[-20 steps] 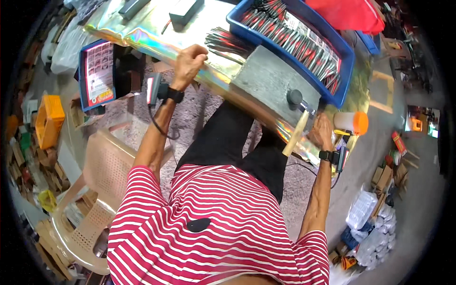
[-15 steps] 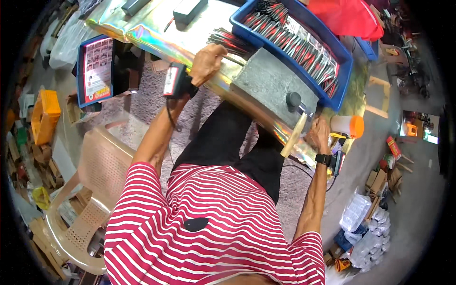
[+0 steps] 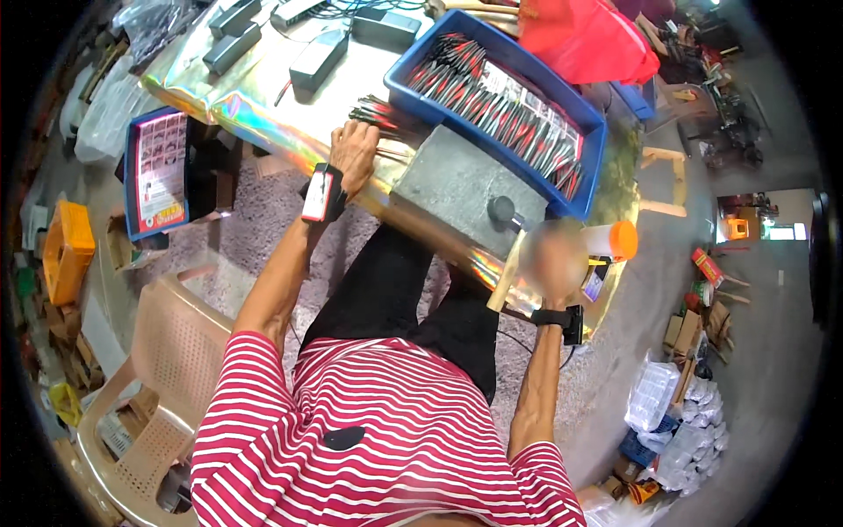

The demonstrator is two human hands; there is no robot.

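Note:
My left hand (image 3: 355,155) is at the near edge of the table with its fingers curled downward, beside a loose pile of thin black-and-red pieces (image 3: 379,114). What its fingertips hold, if anything, is hidden. A grey metal block (image 3: 452,184) lies to the right of that hand. On the block rests the black head of a hammer (image 3: 507,279), its wooden handle jutting over the table edge. My right hand (image 3: 555,261) is just right of the handle; it is blurred, so its fingers cannot be made out. Behind the block, a blue bin (image 3: 590,180) holds rows of similar black-and-red pieces.
An orange-lidded container (image 3: 622,240) lies right of my right hand. Black box-like adapters (image 3: 318,61) and cables sit at the far left of the table. Red cloth (image 3: 588,39) is behind the bin. A plastic chair (image 3: 180,329) stands at my left.
The view has shifted, so the table sits further left and more of its far side shows. My left hand has moved back slightly from the pile. The hammer still rests on the block.

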